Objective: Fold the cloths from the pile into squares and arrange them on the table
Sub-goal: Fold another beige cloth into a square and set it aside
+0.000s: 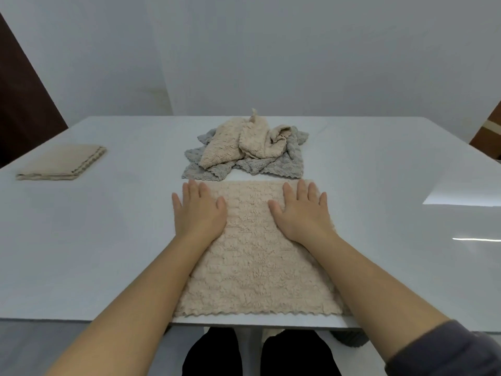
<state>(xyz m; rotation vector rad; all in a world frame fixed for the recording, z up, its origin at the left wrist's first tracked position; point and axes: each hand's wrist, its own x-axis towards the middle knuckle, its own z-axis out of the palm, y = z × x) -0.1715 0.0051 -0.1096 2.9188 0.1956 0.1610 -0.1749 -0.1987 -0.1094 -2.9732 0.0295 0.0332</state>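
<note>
I've got my left hand (199, 213) and right hand (303, 213) flat, fingers straight, pressing the soft, light, floppy beige cloth (257, 256) at 6 o'clock; I'd pinch its far corners.

spread cloth (254, 256) near edge; pile (246, 150) behind; folded cloth (63, 162) far left.

Items I see on my feed:
1. White glossy tabletop (379, 164) (glare patches on its right side).
2. Beige cloth (252, 267), spread flat, scalloped hem along the near edge.
3. Pile (244, 150) of crumpled beige and grey cloths, just beyond it, mid-table.
4. Folded beige cloth (61, 161), squared, far left, well apart from the rest.
</note>
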